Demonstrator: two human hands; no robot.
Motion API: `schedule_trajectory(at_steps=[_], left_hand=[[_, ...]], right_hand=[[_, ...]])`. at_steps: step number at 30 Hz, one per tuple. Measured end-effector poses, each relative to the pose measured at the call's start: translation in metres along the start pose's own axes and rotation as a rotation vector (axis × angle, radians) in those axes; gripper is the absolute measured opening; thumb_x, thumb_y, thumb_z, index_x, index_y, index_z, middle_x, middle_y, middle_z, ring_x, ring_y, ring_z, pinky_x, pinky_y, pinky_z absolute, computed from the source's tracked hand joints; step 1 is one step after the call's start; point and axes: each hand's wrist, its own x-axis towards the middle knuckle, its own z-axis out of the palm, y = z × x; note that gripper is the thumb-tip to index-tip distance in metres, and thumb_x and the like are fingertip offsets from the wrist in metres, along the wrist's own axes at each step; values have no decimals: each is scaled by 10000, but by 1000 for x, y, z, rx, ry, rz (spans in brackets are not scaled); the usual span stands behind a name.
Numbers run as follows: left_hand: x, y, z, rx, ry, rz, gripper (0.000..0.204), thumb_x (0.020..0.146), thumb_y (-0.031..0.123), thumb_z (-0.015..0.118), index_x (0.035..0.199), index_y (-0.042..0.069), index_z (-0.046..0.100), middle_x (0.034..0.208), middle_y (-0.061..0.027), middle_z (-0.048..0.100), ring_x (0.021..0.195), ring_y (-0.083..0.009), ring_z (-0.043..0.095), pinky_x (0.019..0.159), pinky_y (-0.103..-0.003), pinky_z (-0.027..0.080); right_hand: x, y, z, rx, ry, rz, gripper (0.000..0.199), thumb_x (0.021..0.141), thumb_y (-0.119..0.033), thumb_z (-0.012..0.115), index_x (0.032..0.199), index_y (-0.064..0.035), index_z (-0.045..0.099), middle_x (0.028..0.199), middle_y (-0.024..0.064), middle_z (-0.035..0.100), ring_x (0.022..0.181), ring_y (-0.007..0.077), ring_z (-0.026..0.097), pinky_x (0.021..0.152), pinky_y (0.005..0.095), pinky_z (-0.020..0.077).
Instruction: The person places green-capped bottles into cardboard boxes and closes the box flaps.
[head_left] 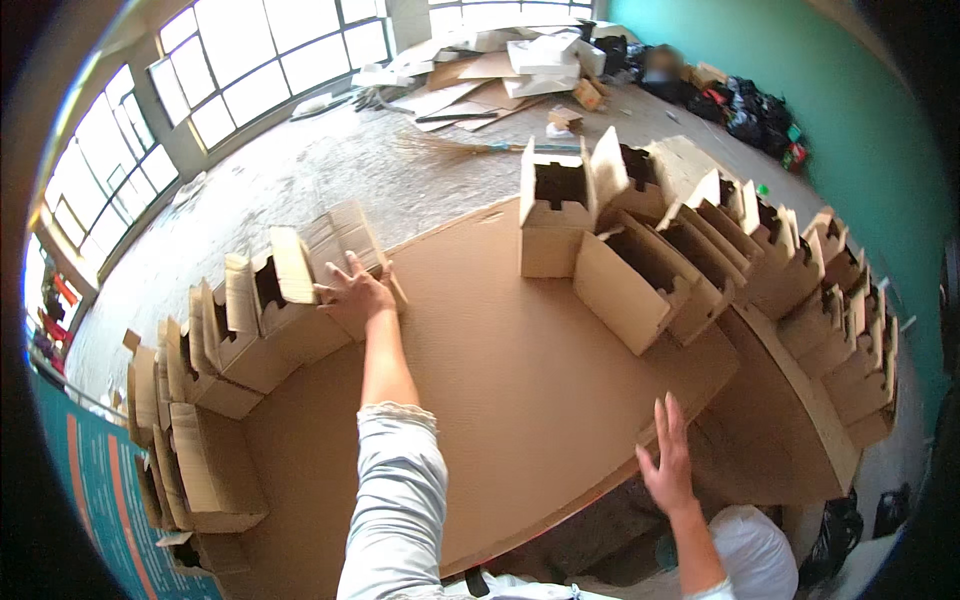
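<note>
My left hand (360, 298) reaches out over an open-topped cardboard box (345, 235) at the inner end of the left row. Its fingers are spread across the top of that box and touch it; the undersides of the fingertips are hidden. Over the near edge of the brown cardboard tabletop (480, 400), my right hand (668, 462) hovers with fingers stretched out, holding nothing. Closest to it on the right side stands a tilted open box (620, 290), some way beyond the fingertips.
Several open boxes (220, 465) curve along the left edge. More boxes (840, 350) crowd the right, by a second cardboard-covered surface (790, 410). Behind lie a broom (450, 148), flattened cardboard and white foam (540, 60), and black bags (755, 110) along the green wall.
</note>
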Motion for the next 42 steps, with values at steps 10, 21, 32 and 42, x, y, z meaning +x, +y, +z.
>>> schedule_trajectory(at_steps=[10,21,32,42], left_hand=[[-27,-64,-39,-321,-67,385,916,858,409,693,1553,242,120,1586,-202,137,1448,-433,148,1106,-653,217],[-218,-418,-167,-444,-143,143,287,880,131,653,1118,-29,671,1206,-217,633,1135,-357,599,988,-436,461],[-430,-800,-155,-200,252,-756,144,893,48,590,947,-42,689,877,-144,693,753,-233,643,653,-354,503],[-642,-1040,23,-125,-669,-1010,891,637,457,825,1333,15,488,1214,-221,619,1120,-406,588,939,-495,469]], right_hand=[[221,46,-4,-392,-98,58,876,762,-241,806,1454,-32,311,1265,189,584,1200,333,550,1115,433,365],[184,-89,36,-43,-633,-109,285,803,-224,734,997,-19,699,1005,143,694,934,294,669,874,390,529],[2,-353,151,114,-702,-1315,73,723,-130,676,792,-103,679,794,37,576,829,232,579,755,381,436],[-105,-478,161,-147,-860,-1150,224,753,-150,712,975,-118,713,909,64,620,915,236,617,817,390,460]])
